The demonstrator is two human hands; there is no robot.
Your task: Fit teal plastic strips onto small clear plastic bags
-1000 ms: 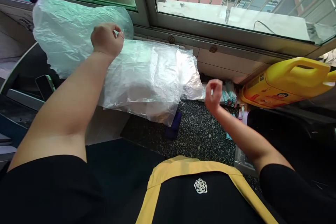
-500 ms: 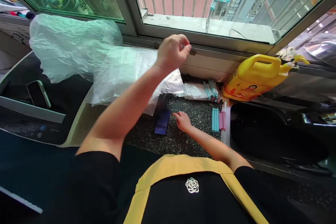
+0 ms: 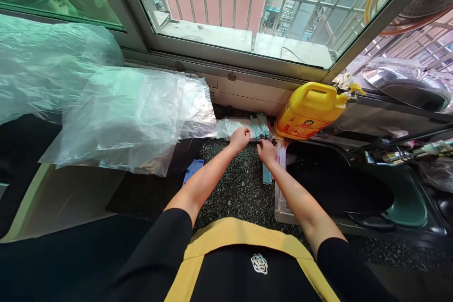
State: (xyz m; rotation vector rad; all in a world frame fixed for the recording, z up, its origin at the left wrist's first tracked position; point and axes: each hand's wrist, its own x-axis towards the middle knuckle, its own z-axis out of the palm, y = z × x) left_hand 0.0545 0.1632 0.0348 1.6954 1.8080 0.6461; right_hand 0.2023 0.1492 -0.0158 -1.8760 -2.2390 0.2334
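Note:
My left hand is curled at the end of a small clear packet that lies on the speckled counter by the wall. Teal sticks poke out of the packet beside that hand. My right hand rests just to the right, its fingers down on more teal and pink sticks lying along the counter's right edge. The two hands almost touch. Whether the right hand grips a stick is hidden under its fingers.
A yellow jug stands right behind the hands. A dark sink lies to the right. Large clear plastic bags cover the left side, and a blue phone-like object lies partly under them. A window frame runs along the back.
My left hand came down from the window ledge to the packet. My right hand slid right and farther out to the sticks. The view swung right and took in more of the sink.

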